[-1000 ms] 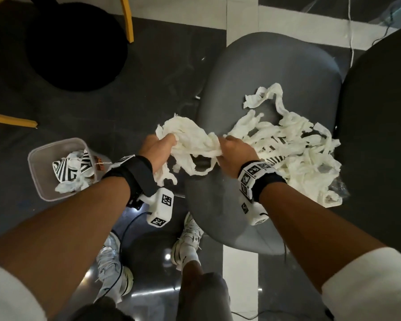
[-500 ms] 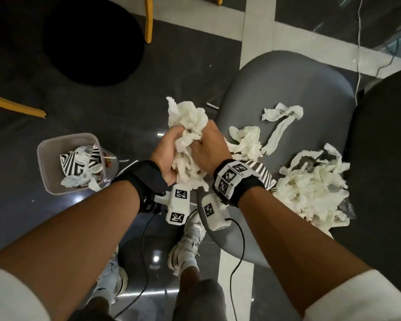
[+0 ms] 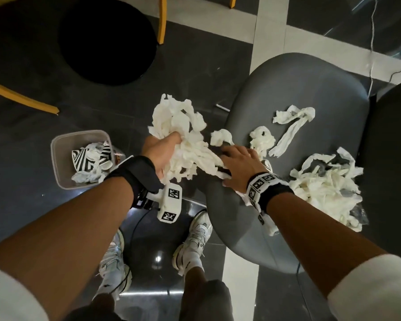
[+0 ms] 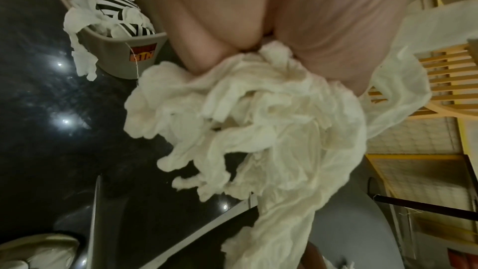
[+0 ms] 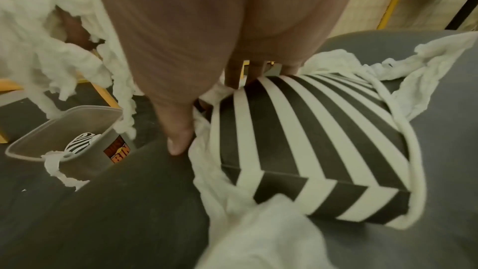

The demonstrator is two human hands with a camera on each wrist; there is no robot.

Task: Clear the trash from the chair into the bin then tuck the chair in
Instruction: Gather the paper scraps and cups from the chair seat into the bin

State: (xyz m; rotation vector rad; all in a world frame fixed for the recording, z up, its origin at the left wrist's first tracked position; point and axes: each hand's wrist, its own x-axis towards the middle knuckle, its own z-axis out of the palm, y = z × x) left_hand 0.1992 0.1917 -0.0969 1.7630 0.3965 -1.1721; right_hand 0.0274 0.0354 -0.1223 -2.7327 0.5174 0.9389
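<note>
The left hand (image 3: pixel 159 154) has its grip clenched round a large wad of white paper strips (image 3: pixel 183 140), held off the chair's front-left edge with loose tails hanging below the grip. The right hand (image 3: pixel 237 166) lies with fingers spread and extended, pressing on a black-and-white striped box (image 5: pixel 305 136) and the strips around it on the chair seat (image 3: pixel 299 89); this grip is released and grasps nothing.

The bin (image 3: pixel 60 158) stands on the floor to the left of the left grip, near but apart, and already holds striped packaging and paper. More trash lies on the seat to the right of the right grip: 3 small twisted pieces (image 3: pixel 294 117) just beyond the fingers and 1 large heap of strips (image 3: pixel 326 188) near the wrist, with a crumpled clear wrapper (image 3: pixel 359 212) at its edge.

Step in hand, by judgement: transfer of 1 load from seat to bin. The next move calls for carrying the wad left and over the bin rim before release, keeping trailing tails clear of the floor. Several further loads appear necessary; tucking the chair is not yet due.
</note>
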